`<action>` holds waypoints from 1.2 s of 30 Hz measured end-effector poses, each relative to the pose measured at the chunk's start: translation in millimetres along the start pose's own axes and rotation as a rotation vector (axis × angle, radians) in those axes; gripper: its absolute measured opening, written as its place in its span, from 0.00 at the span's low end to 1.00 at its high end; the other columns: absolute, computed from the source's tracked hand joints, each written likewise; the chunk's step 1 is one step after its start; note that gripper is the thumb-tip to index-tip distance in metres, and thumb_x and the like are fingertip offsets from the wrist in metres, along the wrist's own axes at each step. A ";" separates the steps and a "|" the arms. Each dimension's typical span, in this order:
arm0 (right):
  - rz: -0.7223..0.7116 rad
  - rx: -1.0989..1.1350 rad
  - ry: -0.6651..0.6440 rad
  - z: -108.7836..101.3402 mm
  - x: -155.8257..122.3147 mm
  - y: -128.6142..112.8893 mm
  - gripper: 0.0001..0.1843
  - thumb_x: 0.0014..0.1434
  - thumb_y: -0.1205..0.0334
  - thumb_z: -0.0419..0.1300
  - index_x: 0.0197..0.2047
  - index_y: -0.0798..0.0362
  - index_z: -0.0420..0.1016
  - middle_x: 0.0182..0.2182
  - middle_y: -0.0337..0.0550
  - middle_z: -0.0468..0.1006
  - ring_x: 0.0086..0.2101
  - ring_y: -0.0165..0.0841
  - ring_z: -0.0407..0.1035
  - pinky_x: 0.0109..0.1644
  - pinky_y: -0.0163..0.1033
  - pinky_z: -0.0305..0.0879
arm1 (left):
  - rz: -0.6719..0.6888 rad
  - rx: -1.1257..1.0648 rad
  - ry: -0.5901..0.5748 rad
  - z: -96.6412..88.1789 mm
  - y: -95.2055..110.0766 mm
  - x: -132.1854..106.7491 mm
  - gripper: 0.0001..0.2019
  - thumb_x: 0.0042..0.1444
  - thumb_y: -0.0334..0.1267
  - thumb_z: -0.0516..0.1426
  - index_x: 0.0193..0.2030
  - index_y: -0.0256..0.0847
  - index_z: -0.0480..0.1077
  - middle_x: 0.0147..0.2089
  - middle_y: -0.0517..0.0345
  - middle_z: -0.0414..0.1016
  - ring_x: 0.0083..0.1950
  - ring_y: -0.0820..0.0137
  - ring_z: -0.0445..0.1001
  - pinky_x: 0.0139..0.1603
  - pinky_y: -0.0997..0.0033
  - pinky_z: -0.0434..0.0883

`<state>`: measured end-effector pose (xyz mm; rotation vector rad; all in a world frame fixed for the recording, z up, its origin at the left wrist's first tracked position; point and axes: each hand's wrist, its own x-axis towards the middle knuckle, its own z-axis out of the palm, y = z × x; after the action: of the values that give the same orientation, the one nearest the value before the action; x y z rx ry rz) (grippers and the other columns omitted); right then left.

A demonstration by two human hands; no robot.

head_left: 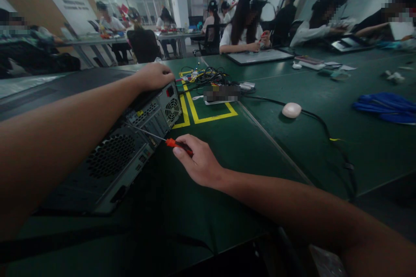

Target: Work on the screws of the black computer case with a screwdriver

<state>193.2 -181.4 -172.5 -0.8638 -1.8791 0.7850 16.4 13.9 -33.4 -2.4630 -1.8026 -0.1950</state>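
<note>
A black desktop computer case [107, 156] lies at the left with its grey metal rear panel, vents and ports facing me. My left hand [155, 77] is on the top far corner, its fingers bent at the edge and gripping there; the fingertips are partly hidden. In my right hand [201, 160] is a screwdriver [172, 142] with a red and black handle, fingers wrapped round it. The thin shaft points left, and its tip reaches the rear panel near the slot covers. Whether it sits in a screw is too small to tell.
Beyond the case, a tangle of cables [211, 77] lies by yellow tape marks [214, 118] on the green table [260, 160]. A pale mouse-shaped object [291, 110], a black cable [321, 125] and a blue bundle [386, 106] are to the right. Other people sit at the tables behind.
</note>
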 end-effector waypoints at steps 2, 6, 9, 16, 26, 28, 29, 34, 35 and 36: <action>-0.005 -0.005 -0.006 0.3 0.2 0.5 0.13 0.75 0.54 0.54 0.51 0.54 0.74 0.42 0.46 0.78 0.41 0.37 0.72 0.48 0.44 0.66 | -0.001 0.002 0.002 -0.3 1.0 -0.7 0.28 0.70 0.46 0.47 0.62 0.29 0.79 0.62 0.35 0.79 0.64 0.46 0.76 0.66 0.51 0.69; 0.010 0.018 -0.026 0.0 -0.2 -1.0 0.12 0.75 0.54 0.53 0.52 0.52 0.72 0.44 0.46 0.78 0.42 0.37 0.73 0.49 0.45 0.68 | 0.002 0.007 0.005 -0.4 2.0 -1.0 0.28 0.70 0.46 0.47 0.61 0.30 0.79 0.62 0.37 0.79 0.63 0.47 0.76 0.65 0.52 0.70; 0.049 0.041 -0.049 -1.8 -0.7 -4.0 0.12 0.71 0.55 0.58 0.53 0.50 0.68 0.43 0.43 0.78 0.40 0.37 0.73 0.47 0.45 0.69 | -0.003 -0.001 0.002 -0.1 1.9 -0.6 0.28 0.70 0.46 0.47 0.61 0.31 0.79 0.61 0.38 0.80 0.62 0.48 0.77 0.64 0.52 0.70; 0.059 0.028 -0.031 -1.7 0.1 -3.7 0.09 0.69 0.56 0.58 0.49 0.49 0.66 0.41 0.42 0.76 0.38 0.36 0.70 0.46 0.45 0.67 | 0.026 0.000 0.012 1.9 -0.9 0.9 0.29 0.69 0.46 0.47 0.61 0.29 0.79 0.61 0.35 0.80 0.61 0.47 0.77 0.65 0.51 0.70; 0.083 0.032 -0.050 -1.6 0.0 -3.4 0.09 0.70 0.55 0.58 0.49 0.50 0.67 0.41 0.41 0.76 0.38 0.35 0.70 0.46 0.43 0.66 | 0.016 0.001 0.005 1.1 -0.1 0.5 0.29 0.70 0.46 0.47 0.62 0.29 0.78 0.61 0.35 0.80 0.62 0.48 0.77 0.64 0.52 0.70; 0.091 0.033 -0.057 -2.0 -0.1 -4.4 0.09 0.70 0.55 0.58 0.49 0.50 0.67 0.41 0.41 0.76 0.37 0.35 0.70 0.45 0.43 0.66 | 0.023 0.009 0.002 1.3 -1.2 1.4 0.28 0.70 0.46 0.47 0.61 0.29 0.79 0.60 0.36 0.80 0.61 0.49 0.77 0.64 0.52 0.70; 0.096 0.033 -0.060 -2.2 -0.1 -4.8 0.09 0.70 0.55 0.58 0.49 0.50 0.67 0.41 0.40 0.76 0.37 0.35 0.70 0.45 0.43 0.66 | 0.027 0.011 0.004 1.5 -1.9 1.9 0.28 0.70 0.46 0.47 0.61 0.29 0.79 0.60 0.36 0.80 0.61 0.49 0.77 0.64 0.53 0.70; 0.095 0.037 -0.058 -2.6 0.5 -5.9 0.09 0.70 0.55 0.58 0.49 0.49 0.67 0.41 0.41 0.77 0.38 0.36 0.71 0.46 0.44 0.67 | 0.023 0.006 0.009 2.8 -3.8 3.3 0.28 0.70 0.48 0.47 0.61 0.31 0.79 0.61 0.37 0.80 0.61 0.50 0.77 0.64 0.53 0.70; 0.093 0.034 -0.055 -2.6 0.5 -5.9 0.09 0.70 0.56 0.58 0.49 0.49 0.67 0.41 0.42 0.77 0.38 0.36 0.71 0.46 0.44 0.67 | 0.015 0.010 0.009 2.6 -3.5 3.1 0.28 0.70 0.48 0.47 0.61 0.32 0.79 0.61 0.39 0.80 0.61 0.51 0.77 0.64 0.54 0.70; 0.091 0.031 -0.052 -2.6 0.6 -5.9 0.09 0.70 0.56 0.58 0.49 0.49 0.67 0.42 0.42 0.77 0.39 0.36 0.71 0.47 0.45 0.67 | 0.006 0.014 0.007 2.3 -3.0 2.8 0.28 0.70 0.48 0.47 0.61 0.34 0.79 0.61 0.40 0.80 0.60 0.51 0.77 0.64 0.54 0.70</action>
<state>193.9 -183.8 -166.5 -0.9225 -1.8789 0.8977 14.5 17.9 -35.3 -2.4550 -1.7880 -0.1898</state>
